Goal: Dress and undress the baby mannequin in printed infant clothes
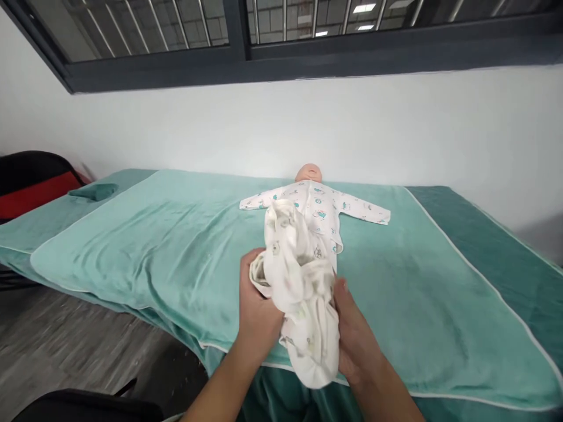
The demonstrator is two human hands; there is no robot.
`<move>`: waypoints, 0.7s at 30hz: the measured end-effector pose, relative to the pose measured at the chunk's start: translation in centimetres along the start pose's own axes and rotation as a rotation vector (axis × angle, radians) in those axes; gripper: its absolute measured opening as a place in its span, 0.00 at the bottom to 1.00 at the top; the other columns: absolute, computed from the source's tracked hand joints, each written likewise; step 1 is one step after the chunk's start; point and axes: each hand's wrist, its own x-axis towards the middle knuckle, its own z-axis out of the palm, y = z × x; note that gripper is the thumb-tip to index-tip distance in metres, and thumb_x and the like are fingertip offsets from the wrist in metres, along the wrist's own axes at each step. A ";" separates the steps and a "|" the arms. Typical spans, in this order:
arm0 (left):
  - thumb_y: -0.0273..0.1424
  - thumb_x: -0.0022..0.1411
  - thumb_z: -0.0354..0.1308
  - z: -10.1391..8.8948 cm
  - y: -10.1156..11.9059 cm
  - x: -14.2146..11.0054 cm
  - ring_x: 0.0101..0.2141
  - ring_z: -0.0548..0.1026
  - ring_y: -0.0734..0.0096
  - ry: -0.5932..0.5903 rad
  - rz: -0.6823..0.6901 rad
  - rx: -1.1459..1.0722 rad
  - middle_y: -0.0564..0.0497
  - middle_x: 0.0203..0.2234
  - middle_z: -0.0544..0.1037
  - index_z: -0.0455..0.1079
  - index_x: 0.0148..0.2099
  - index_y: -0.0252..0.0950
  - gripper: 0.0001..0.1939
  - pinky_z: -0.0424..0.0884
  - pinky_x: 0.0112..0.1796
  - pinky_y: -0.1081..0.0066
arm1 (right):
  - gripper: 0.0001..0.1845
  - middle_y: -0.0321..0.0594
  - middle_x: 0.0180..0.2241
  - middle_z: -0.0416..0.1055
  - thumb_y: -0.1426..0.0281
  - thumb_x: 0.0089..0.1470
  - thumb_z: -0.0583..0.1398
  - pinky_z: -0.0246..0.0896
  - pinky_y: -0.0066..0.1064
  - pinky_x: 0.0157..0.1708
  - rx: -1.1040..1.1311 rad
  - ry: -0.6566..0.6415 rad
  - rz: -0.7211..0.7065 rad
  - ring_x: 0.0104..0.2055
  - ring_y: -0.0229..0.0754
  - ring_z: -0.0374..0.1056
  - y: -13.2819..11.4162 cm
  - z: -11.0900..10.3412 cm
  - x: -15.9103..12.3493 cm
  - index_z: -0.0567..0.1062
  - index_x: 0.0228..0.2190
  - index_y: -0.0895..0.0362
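Observation:
A bunched white baby garment (303, 293) with small faint prints is held up over the near edge of the bed. My left hand (257, 308) grips it from the left side, fingers wrapped behind the cloth. On the other side my right hand (354, 337) holds it, with the fingers mostly hidden. Beyond the bundle a baby doll (309, 172) lies on its back, head toward the wall. It wears a white top (323, 208) with coloured prints, sleeves spread to both sides. The bundle hides the doll's lower part.
A light green sheet (193, 258) with white piping lies over a darker green bed cover (492, 246). The bed meets a white wall (272, 129) below a barred window. A black and red chair (35, 187) stands at the left, and a black object (88, 405) is at bottom left.

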 end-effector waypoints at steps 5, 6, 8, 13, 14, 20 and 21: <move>0.36 0.58 0.66 2.7 -1.2 -0.5 0.34 0.74 0.71 -0.026 -0.012 -0.097 0.52 0.37 0.72 0.63 0.48 0.40 0.20 0.75 0.36 0.71 | 0.40 0.44 0.51 0.78 0.45 0.59 0.58 0.72 0.48 0.51 0.063 0.036 -0.019 0.54 0.53 0.74 -0.8 -0.3 0.9 0.59 0.67 0.45; 0.34 0.58 0.65 2.8 -1.6 -0.7 0.35 0.75 0.71 -0.029 -0.010 -0.107 0.51 0.39 0.72 0.62 0.49 0.40 0.20 0.75 0.37 0.71 | 0.41 0.44 0.52 0.77 0.46 0.58 0.61 0.72 0.48 0.50 0.095 0.026 -0.006 0.54 0.54 0.74 -1.0 -0.1 1.1 0.58 0.67 0.45; 0.30 0.59 0.63 3.0 -2.3 -1.2 0.38 0.75 0.71 -0.037 0.010 -0.108 0.50 0.42 0.70 0.62 0.51 0.41 0.19 0.76 0.39 0.71 | 0.43 0.43 0.53 0.77 0.49 0.55 0.64 0.73 0.48 0.49 0.132 0.008 0.019 0.53 0.55 0.75 -1.4 0.4 1.5 0.59 0.67 0.44; 0.28 0.61 0.61 2.8 -2.8 -1.6 0.46 0.73 0.66 -0.094 0.083 -0.065 0.48 0.47 0.67 0.62 0.55 0.43 0.22 0.75 0.46 0.66 | 0.39 0.41 0.53 0.76 0.62 0.52 0.68 0.75 0.45 0.48 0.130 0.044 0.054 0.52 0.52 0.75 -2.0 0.8 2.4 0.64 0.63 0.45; 0.28 0.61 0.62 2.8 -2.7 -1.5 0.47 0.73 0.65 -0.113 0.084 -0.066 0.47 0.48 0.67 0.62 0.57 0.43 0.23 0.76 0.47 0.65 | 0.38 0.41 0.53 0.77 0.64 0.51 0.68 0.75 0.45 0.48 0.110 0.054 0.050 0.52 0.52 0.75 -2.2 0.6 2.5 0.64 0.62 0.45; 0.26 0.64 0.59 3.0 -2.4 0.0 0.55 0.70 0.61 -0.353 0.095 -0.030 0.45 0.53 0.64 0.64 0.61 0.45 0.24 0.73 0.54 0.61 | 0.35 0.42 0.49 0.79 0.65 0.47 0.71 0.77 0.45 0.43 -0.039 0.182 -0.035 0.47 0.53 0.77 -4.7 -2.4 3.7 0.68 0.56 0.48; 0.26 0.65 0.58 3.0 -2.5 0.3 0.55 0.69 0.62 -0.377 0.127 -0.006 0.46 0.53 0.64 0.64 0.62 0.46 0.24 0.72 0.55 0.61 | 0.35 0.42 0.47 0.79 0.64 0.46 0.71 0.77 0.43 0.40 -0.042 0.219 -0.047 0.44 0.52 0.78 -5.4 -3.1 3.9 0.69 0.55 0.49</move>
